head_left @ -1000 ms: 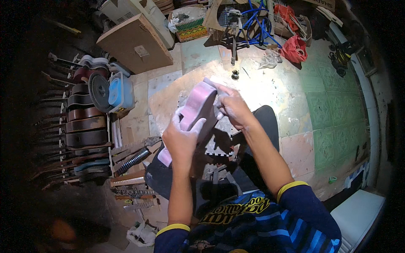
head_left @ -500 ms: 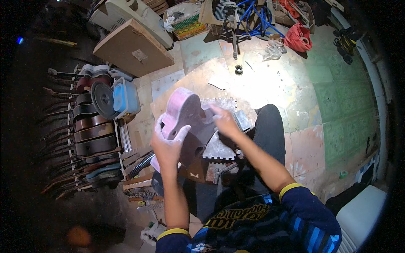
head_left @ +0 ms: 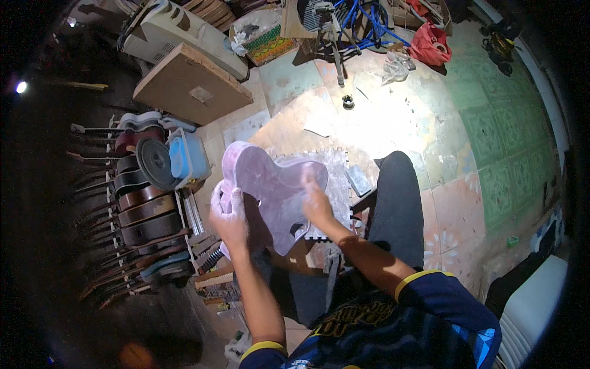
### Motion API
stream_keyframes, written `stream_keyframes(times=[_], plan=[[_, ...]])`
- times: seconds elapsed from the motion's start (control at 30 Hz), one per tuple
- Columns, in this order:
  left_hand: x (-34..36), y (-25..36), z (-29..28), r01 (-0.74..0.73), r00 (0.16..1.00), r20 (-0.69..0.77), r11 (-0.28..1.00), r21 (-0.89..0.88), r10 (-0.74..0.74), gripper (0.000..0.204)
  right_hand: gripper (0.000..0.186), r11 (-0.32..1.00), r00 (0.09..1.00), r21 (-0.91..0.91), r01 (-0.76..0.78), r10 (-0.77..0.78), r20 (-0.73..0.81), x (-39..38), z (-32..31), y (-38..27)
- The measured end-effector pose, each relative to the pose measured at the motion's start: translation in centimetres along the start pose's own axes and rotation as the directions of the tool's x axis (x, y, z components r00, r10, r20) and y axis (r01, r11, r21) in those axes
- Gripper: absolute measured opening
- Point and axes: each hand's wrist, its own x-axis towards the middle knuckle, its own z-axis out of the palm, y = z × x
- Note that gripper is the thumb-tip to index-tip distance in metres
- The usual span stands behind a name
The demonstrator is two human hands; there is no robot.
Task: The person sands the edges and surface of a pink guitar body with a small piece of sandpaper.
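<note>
A dusty pink-and-grey guitar body (head_left: pixel 265 215), with a round cutout near its lower right, is tilted up over my lap with its broad face showing. My left hand (head_left: pixel 228 218) grips its left edge, fingers and thumb whitened with powder. My right hand (head_left: pixel 314 203) is at the right part of that face, smeared by motion, so what its fingers hold, if anything, is unclear. Behind the body lies a grey jigsaw-edged mat (head_left: pixel 337 190) with a small grey block (head_left: pixel 357 181) on it.
Guitar bodies (head_left: pixel 144 224) stand racked at left, beside a blue tub (head_left: pixel 195 160) and round dark lid (head_left: pixel 157 165). A board (head_left: pixel 175 83) leans at the back, near blue hose (head_left: pixel 372 31), a red bag (head_left: pixel 430 46) and a crumpled plastic bag (head_left: pixel 396 67). A white chair (head_left: pixel 534 301) is at lower right.
The guitar body has moved left and turned from edge-on to show its broad face, with my left hand moving along with it. My right hand has moved down across that face.
</note>
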Motion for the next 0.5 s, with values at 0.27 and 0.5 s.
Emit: stream_keyframes(times=[0.27, 0.5], plan=[[-0.5, -2.8, 0.0, 0.047, 0.998, 0.045, 0.966, -0.255, -0.037, 0.044, 0.085, 0.985, 0.985, -0.058, 0.164, -0.167, -0.052, -1.2, 1.7, 0.1], [-1.6, -1.9, -0.1, 0.011, 0.998, 0.067, 0.989, -0.148, -0.001, 0.043, 0.084, 0.99, 0.989, 0.137, 0.028, -0.008, -0.146, -1.5, 1.7, -5.2]])
